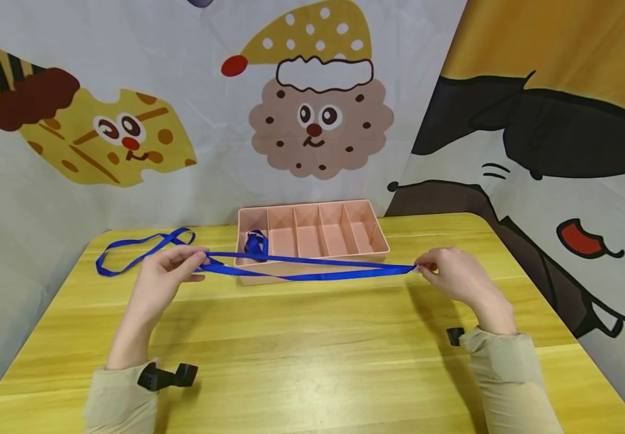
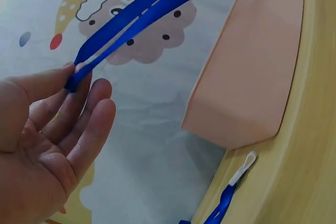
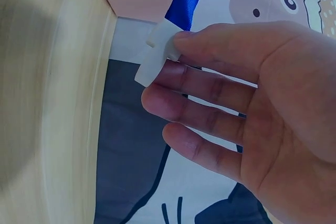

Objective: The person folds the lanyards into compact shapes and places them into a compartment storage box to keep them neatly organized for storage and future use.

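A blue lanyard [image 1: 317, 276] is stretched level between both hands, its two strands lying nearly side by side. My left hand [image 1: 173, 271] pinches the looped end between thumb and fingers; in the left wrist view the other fingers spread away from the strap [image 2: 131, 22]. At the other end, my right hand [image 1: 455, 274] pinches the white plastic clip [image 3: 157, 56] between thumb and forefinger. Behind the strap stands a pink box [image 1: 312, 232] with several compartments. A rolled-up blue lanyard [image 1: 256, 243] sits in its leftmost compartment.
Another blue lanyard [image 1: 122, 243] lies loosely looped on the wooden table [image 1: 312, 349], left of the box; its white clip [image 2: 244, 169] shows in the left wrist view. A cartoon-printed cloth [image 1: 209, 108] hangs behind the table.
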`<state>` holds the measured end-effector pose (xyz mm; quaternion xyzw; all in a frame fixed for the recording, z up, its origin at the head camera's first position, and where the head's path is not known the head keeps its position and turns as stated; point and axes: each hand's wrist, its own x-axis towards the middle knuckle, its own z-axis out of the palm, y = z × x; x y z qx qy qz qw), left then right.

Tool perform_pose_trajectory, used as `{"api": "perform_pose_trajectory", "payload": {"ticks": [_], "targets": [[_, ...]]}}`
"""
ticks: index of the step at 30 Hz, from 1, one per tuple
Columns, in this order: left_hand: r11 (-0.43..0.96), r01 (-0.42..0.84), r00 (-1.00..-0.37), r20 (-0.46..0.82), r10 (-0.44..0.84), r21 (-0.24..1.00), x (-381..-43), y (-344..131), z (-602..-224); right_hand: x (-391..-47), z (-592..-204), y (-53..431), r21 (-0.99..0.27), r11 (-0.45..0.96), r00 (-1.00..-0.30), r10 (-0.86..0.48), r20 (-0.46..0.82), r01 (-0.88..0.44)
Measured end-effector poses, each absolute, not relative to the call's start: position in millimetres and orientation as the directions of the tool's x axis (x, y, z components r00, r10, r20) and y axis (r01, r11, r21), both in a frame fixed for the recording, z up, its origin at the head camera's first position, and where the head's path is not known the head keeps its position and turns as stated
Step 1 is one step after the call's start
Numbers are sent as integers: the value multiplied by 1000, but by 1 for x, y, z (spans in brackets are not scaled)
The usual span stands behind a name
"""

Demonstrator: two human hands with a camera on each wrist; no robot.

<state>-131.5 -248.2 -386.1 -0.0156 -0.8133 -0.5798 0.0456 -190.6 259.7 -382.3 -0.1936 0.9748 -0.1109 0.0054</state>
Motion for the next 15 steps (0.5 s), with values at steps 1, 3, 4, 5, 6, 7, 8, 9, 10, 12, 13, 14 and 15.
{"api": "perform_pose_trajectory", "payload": {"ticks": [1, 3, 4, 5, 6, 7, 8, 9, 10, 12, 13, 14, 15], "targets": [[307, 76, -996, 87, -25, 949, -132, -248, -386, -191, -383, 260, -218, 901, -925, -378, 30, -376], [272, 70, -997, 77, -17, 960, -132, -247, -385, -191, -383, 260, -218, 902, -926, -378, 26, -374], [246, 68, -997, 73, -13, 967, -132, -246, -385, -191, -383, 260, -218, 902, -926, -377, 24, -373], [220, 67, -998, 70, -7, 973, -132, -246, -385, -191, -384, 260, -219, 902, -926, -377, 23, -372], [192, 71, -997, 72, 0, 979, -132, -246, -386, -191, -384, 260, -220, 902, -926, -376, 22, -372], [157, 75, -997, 74, 12, 985, -132, -246, -386, -191, -384, 260, -222, 902, -926, -376, 22, -371], [120, 82, -997, 80, 22, 989, -133, -245, -387, -191, -384, 260, -223, 901, -926, -377, 23, -372], [77, 87, -996, 85, 32, 993, -133, -245, -388, -192, -384, 261, -226, 900, -926, -376, 24, -372], [34, 93, -995, 91, 42, 995, -133, -244, -389, -192, -384, 261, -228, 900, -926, -376, 24, -371], [-37, 99, -993, 101, 57, 994, -134, -241, -391, -192, -384, 261, -231, 901, -928, -372, 27, -368], [-69, 96, -993, 101, 61, 993, -134, -240, -391, -192, -384, 262, -233, 901, -929, -370, 28, -366], [-93, 92, -993, 98, 60, 991, -135, -238, -392, -192, -384, 262, -233, 902, -930, -368, 28, -364], [-113, 85, -994, 92, 62, 990, -135, -236, -393, -192, -384, 262, -234, 903, -931, -365, 27, -361]]}}
